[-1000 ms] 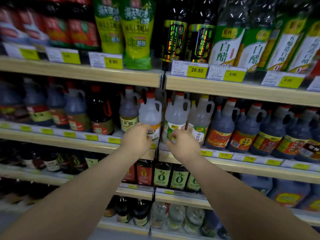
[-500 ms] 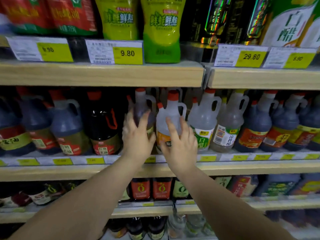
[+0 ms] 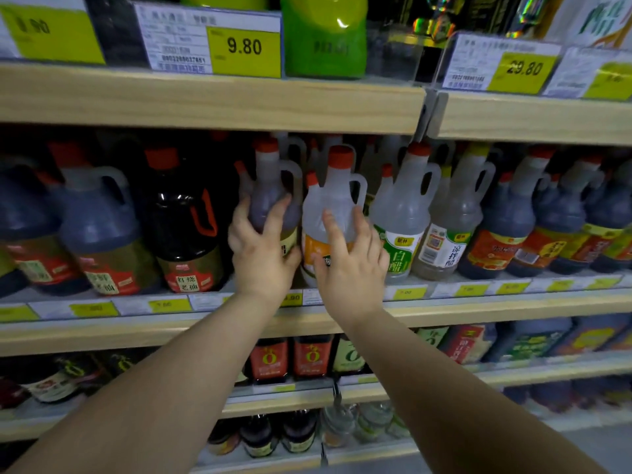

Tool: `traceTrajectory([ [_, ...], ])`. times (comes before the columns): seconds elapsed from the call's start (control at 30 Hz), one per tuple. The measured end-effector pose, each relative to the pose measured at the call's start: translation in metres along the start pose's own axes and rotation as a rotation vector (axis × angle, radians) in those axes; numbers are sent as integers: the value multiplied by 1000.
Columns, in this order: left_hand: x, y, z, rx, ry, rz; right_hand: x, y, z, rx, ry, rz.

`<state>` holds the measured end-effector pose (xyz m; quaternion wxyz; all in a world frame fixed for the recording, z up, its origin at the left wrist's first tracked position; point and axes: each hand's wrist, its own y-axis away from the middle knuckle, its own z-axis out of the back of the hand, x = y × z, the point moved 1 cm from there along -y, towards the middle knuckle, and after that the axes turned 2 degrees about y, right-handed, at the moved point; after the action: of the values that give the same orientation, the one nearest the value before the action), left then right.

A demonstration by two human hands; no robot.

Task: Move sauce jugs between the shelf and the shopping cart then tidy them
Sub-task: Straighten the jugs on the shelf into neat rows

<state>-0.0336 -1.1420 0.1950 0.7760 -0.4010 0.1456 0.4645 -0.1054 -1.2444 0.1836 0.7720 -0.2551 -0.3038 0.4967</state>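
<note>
Sauce jugs [image 3: 513,213] with red caps line the middle shelf [image 3: 478,307], all upright. Two of them are under the person's two hands. The left hand [image 3: 261,254] holds the dark sauce jug [image 3: 270,203], with the thumb on its left flank and the fingers spread wide and curved across its front. Just beside it on the right stands the clear jug with the orange label [image 3: 337,200]. The right hand [image 3: 350,265] lies on its front with fingers straight and fanned, touching it but not wrapped round it. Right of that come two more clear jugs, the green-label jug [image 3: 402,241] and the white-label jug [image 3: 444,248], making three clear ones in the front row. Further right at least three dark jugs with orange labels [image 3: 554,234] follow, blurred. Left of the held jug stand one black bottle with a red handle [image 3: 184,230] and two dark jugs [image 3: 99,227], the outer one cut by the frame edge. On the upper shelf [image 3: 205,104] two price tags are readable, the 9.80 tag [image 3: 244,47] and the 29.80 tag [image 3: 523,68].
</note>
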Motion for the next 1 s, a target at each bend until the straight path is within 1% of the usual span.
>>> traceTrajectory([
  [0.23, 0, 11, 5, -50, -36, -36, 1, -8, -6, 33, -15, -15],
  [0.4, -3, 11, 0, -84, -95, -14, 1, -12, -8, 48, 17, -11],
  [0.57, -1, 9, -3, -98, -130, -25, -1, -11, -10, 23, 38, -4],
  [0.67, -4, 9, -2, -79, -181, -13, 1, -11, -8, 61, 37, -9],
  [0.7, -5, 9, 0, -41, -200, -2, 2, -11, -4, 82, 35, -12],
  [0.77, -7, 11, 8, 92, -206, 2, 2, -13, 7, 143, 34, 1],
  [0.8, -8, 12, 16, 160, -204, -5, 1, -15, 15, 207, 40, 9],
  [0.87, -11, 19, 37, 285, -198, 0, -3, -15, 35, 406, 72, 22],
  [0.93, -15, 28, 61, 380, -182, 40, -2, -9, 59, 530, 110, 38],
  [1.0, -21, 38, 89, 433, -173, 50, 5, -3, 84, 625, 84, 23],
])
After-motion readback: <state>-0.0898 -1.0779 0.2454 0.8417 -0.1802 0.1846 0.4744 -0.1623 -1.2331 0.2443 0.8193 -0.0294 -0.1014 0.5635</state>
